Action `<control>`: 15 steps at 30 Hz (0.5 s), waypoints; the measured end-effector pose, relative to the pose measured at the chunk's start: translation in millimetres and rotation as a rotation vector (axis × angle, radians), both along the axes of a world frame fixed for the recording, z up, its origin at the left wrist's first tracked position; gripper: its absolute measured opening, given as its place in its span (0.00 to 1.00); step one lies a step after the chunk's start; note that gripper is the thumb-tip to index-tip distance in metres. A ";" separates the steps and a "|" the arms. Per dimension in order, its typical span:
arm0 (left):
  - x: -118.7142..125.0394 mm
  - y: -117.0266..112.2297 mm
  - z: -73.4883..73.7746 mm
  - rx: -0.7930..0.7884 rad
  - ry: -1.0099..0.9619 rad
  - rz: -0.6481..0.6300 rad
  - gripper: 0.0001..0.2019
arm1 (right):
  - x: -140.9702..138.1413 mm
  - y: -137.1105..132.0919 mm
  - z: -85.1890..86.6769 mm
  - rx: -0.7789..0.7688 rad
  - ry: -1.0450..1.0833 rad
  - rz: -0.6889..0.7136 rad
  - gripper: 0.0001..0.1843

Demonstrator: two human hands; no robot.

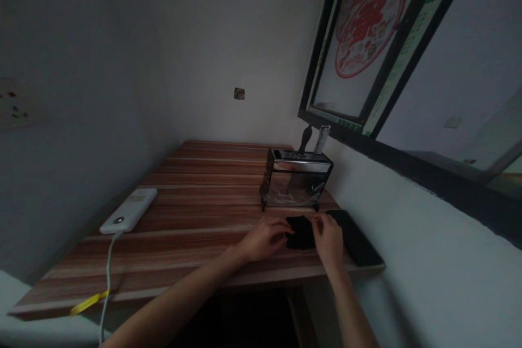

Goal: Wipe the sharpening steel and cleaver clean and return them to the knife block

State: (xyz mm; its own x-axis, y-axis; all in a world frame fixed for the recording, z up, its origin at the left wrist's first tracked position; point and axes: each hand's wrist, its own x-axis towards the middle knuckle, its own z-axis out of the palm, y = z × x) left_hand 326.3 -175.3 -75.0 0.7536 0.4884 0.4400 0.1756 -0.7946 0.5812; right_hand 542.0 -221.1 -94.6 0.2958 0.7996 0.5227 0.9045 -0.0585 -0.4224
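A small, flat black piece (300, 232) that looks like cloth or a pouch lies near the front edge of the wooden table (196, 212). My left hand (267, 237) has its fingers closed on the piece's left edge. With thumb and fingertips pinched together, my right hand (328, 236) grips its upper right corner. Just behind the hands stands a knife-block-like holder (296, 179) with clear sides; a dark handle (305, 140) and a pale handle (322, 139) stick up from it. Beside my right hand lies a flat black slab (356, 239).
At the table's left lies a white power strip (129, 210), its cable (109, 266) running over the front edge past a yellow tag (89, 303). A dark-framed window (359, 119) fills the right wall. A wall socket (16, 103) is at far left.
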 end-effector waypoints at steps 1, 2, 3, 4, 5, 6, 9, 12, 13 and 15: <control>-6.3 2.5 4.7 -0.039 -0.061 0.023 0.12 | -10.3 1.4 7.3 0.063 0.088 0.062 0.10; -12.9 6.7 9.0 -0.093 -0.131 0.062 0.11 | -22.7 4.5 15.1 0.133 0.183 0.133 0.10; -19.3 12.6 12.3 -0.167 -0.209 0.114 0.10 | -37.1 9.9 23.1 0.166 0.286 0.227 0.10; -25.5 20.2 14.5 -0.267 -0.286 0.168 0.09 | -53.0 17.5 30.6 0.160 0.403 0.340 0.10; -31.1 29.2 15.2 -0.392 -0.386 0.236 0.09 | -70.0 27.5 37.2 0.123 0.527 0.455 0.10; -36.1 39.0 14.3 -0.537 -0.504 0.288 0.09 | -87.5 39.5 42.1 0.106 0.566 0.506 0.12; -47.5 67.2 3.6 -0.842 -0.820 0.405 0.12 | -138.1 80.3 43.7 0.038 0.640 0.633 0.17; -54.0 82.7 -13.1 -0.879 -0.840 0.462 0.14 | -175.0 110.3 25.5 -0.041 0.710 0.734 0.23; -55.1 84.5 -18.2 -0.889 -0.833 0.479 0.15 | -182.7 115.5 17.0 -0.056 0.738 0.745 0.24; -55.7 84.7 -26.5 -0.908 -0.804 0.493 0.16 | -191.4 119.6 0.2 -0.080 0.798 0.743 0.29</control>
State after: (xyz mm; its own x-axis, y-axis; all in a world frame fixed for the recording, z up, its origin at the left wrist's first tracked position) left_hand 270.6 -90.6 -101.5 0.0937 0.9943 0.0504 -0.3111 -0.0188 0.9502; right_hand 350.6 -101.5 -94.4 -0.0441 0.9419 0.3329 0.1927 0.3350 -0.9223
